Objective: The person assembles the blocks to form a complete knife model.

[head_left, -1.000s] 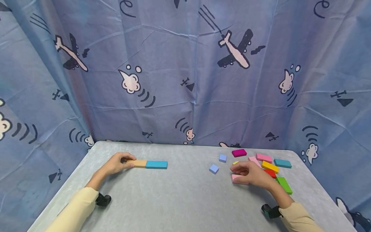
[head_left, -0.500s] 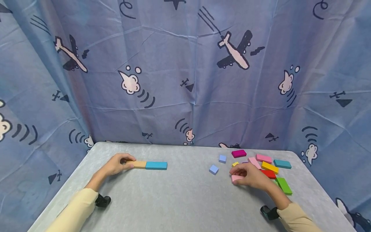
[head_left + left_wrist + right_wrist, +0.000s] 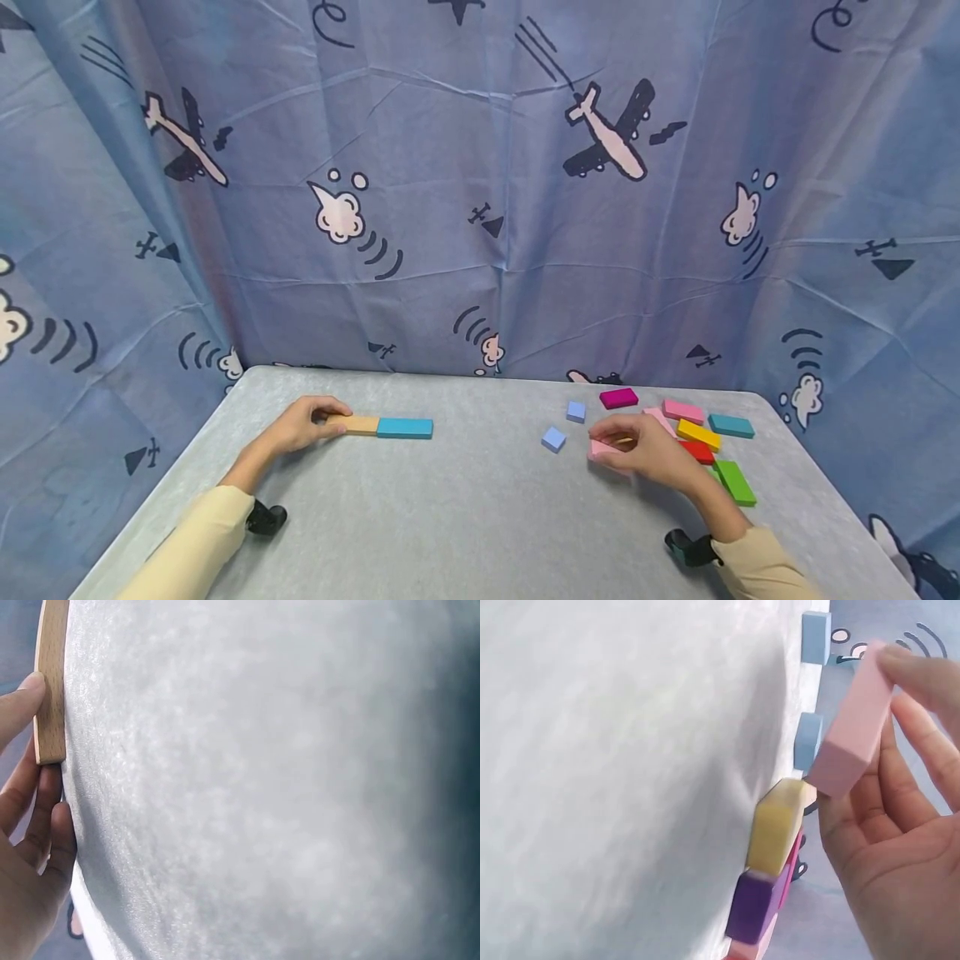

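Observation:
At the left of the table, my left hand (image 3: pixel 303 423) holds the free end of a natural wood block (image 3: pixel 362 425) between thumb and fingers. That block lies flat, end to end with a blue block (image 3: pixel 405 428). The left wrist view shows my thumb on the wooden block (image 3: pixel 52 712). On the right, my right hand (image 3: pixel 654 454) pinches a pink block (image 3: pixel 600 448). In the right wrist view the pink block (image 3: pixel 855 724) is tilted and raised off the table. Two light blue blocks (image 3: pixel 553 439) lie just left of this hand.
Several blocks lie behind and beside the right hand: magenta (image 3: pixel 618 397), pink (image 3: pixel 682 410), teal (image 3: pixel 731 425), yellow (image 3: pixel 698 434), red (image 3: pixel 697 452) and green (image 3: pixel 736 482). The right wrist view shows yellow (image 3: pixel 775 829) and purple (image 3: pixel 754 907) blocks. A patterned curtain (image 3: pixel 420 208) hangs behind the table.
My right hand has closed its fingers on the pink block, lifted it and moved slightly left. The left hand and its blocks have stayed put.

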Available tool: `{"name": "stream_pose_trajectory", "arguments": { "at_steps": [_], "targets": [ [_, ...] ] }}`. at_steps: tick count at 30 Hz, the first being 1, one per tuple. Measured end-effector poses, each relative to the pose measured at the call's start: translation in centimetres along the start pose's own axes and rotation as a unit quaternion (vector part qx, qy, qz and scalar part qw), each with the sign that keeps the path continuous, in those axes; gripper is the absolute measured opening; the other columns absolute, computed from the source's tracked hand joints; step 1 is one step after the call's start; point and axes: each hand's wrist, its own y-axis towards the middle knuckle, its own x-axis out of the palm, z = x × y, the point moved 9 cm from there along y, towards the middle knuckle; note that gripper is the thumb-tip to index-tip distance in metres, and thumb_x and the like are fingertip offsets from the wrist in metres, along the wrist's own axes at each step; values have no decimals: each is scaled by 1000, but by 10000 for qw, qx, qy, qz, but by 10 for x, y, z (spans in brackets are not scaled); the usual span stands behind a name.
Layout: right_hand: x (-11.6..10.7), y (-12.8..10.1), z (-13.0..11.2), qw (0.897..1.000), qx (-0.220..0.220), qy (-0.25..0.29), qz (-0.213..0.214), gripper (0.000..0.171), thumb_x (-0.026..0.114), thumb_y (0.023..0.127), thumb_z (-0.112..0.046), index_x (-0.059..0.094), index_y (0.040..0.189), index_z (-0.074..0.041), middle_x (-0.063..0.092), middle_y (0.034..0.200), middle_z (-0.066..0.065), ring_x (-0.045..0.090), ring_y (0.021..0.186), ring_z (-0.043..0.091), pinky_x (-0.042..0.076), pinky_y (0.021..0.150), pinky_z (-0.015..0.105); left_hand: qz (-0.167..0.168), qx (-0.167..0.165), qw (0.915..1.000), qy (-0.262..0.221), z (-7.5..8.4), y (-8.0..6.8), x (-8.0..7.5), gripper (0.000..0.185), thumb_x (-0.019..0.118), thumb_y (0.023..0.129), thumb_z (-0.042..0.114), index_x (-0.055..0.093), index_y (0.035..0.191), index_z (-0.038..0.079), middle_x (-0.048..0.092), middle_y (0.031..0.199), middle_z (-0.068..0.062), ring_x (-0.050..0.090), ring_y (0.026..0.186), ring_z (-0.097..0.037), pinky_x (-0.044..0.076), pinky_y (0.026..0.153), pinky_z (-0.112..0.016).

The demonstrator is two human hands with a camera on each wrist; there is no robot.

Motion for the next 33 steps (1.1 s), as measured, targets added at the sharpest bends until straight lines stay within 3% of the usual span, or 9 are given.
{"name": "stream_pose_trajectory", "arguments": {
  "at_steps": [8, 13, 19, 27, 33],
  "targets": [
    [4, 5, -39, 9979, -353, 534, 98, 28, 73, 81, -8, 66, 107, -1, 65, 101, 13, 60, 92, 32, 50, 79, 33, -5, -20, 10000, 7, 2, 0, 0, 22, 72, 82, 10, 69, 103, 5, 66, 100, -6, 58, 93, -25, 44, 82, -45],
    [13, 15, -30, 9952, -539, 808, 75, 28, 73, 83, -13, 67, 107, -1, 66, 100, 7, 61, 92, 28, 50, 78, 33, 10, -4, 10000, 1, 2, 0, -1, 22, 72, 82, 10, 69, 103, 5, 66, 99, -6, 58, 93, -26, 44, 82, -45],
    [21, 23, -53, 9937, -465, 1023, -35, 24, 71, 83, -7, 67, 106, 1, 65, 101, 16, 59, 93, 35, 50, 79, 35, -6, -4, 10000, 20, 1, 0, -1, 22, 72, 82, 9, 69, 103, 5, 66, 100, -6, 58, 93, -25, 45, 82, -45],
    [35, 45, -46, 9920, -644, 1084, 42, 24, 74, 82, -16, 70, 105, -9, 67, 100, 4, 61, 94, 24, 50, 80, 34, 2, 127, 9998, 121, 2, 0, -2, 21, 72, 82, 9, 69, 103, 6, 65, 99, -4, 58, 92, -24, 45, 80, -43],
    [46, 60, -53, 9893, -780, 1235, -7, 27, 75, 81, -14, 69, 104, -2, 66, 99, 5, 61, 92, 25, 50, 79, 35, 5, 113, 9999, 105, 2, 0, -2, 22, 72, 82, 11, 69, 103, 7, 66, 98, -3, 58, 91, -22, 46, 80, -42]
  ]
}}
